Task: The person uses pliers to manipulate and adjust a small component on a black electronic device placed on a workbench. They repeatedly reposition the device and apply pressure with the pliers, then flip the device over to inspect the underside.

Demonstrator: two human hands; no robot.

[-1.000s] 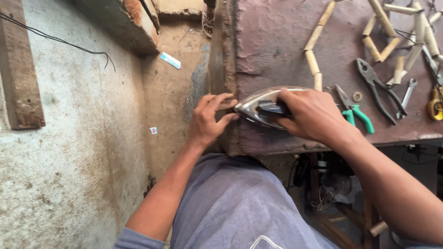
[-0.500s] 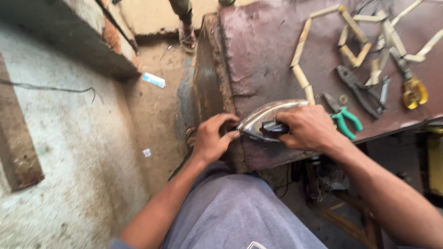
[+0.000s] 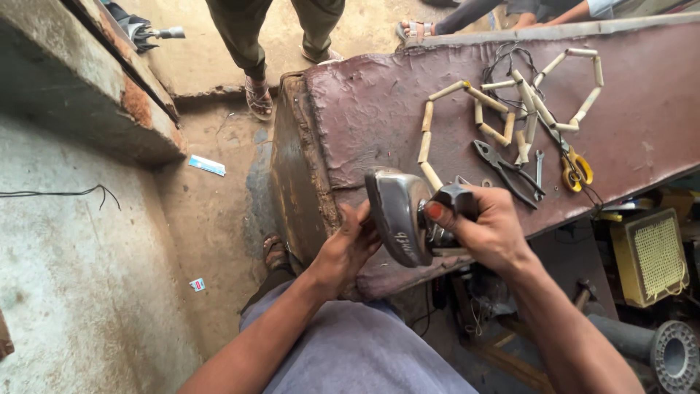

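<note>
Lap: our grey cloth-covered thigh [image 3: 357, 350] fills the bottom of the view, close under the worn maroon-brown workbench top [image 3: 379, 109].
Iron: a grey metal clothes iron with a dark handle [image 3: 408, 215] is tipped up on edge at the near edge of the bench, its shiny soleplate facing our left side.
Right hand: our right hand [image 3: 488, 230] wraps the dark handle, fingers curled tight round it, the thumb pressed on top.
Left hand: our left hand [image 3: 350, 244] lies against the soleplate side, fingers held together and bent at the rim; we cannot tell whether they pinch any small part.
Just beyond: dark pliers [image 3: 503, 171] lie just past our right hand, with a small grey spanner [image 3: 538, 168] beside them and yellow-handled scissors [image 3: 576, 168] further right.
Bench middle: short tan tube pieces strung in loops [image 3: 503, 109] spread over the bench centre, with a thin black wire [image 3: 503, 62] among them; they block the room behind the iron.
Open room: the bench's left part is bare towards its rusty left edge [image 3: 295, 160].
Below right: a yellow mesh-fronted box [image 3: 652, 255] and a grey flanged pipe [image 3: 667, 350] crowd the space under the bench.
Left: a sandy floor strip [image 3: 219, 211] runs between the bench and a rough concrete ledge [image 3: 80, 219].
Far: another person's legs in olive trousers and sandals [image 3: 255, 44] stand at the bench's far corner.
</note>
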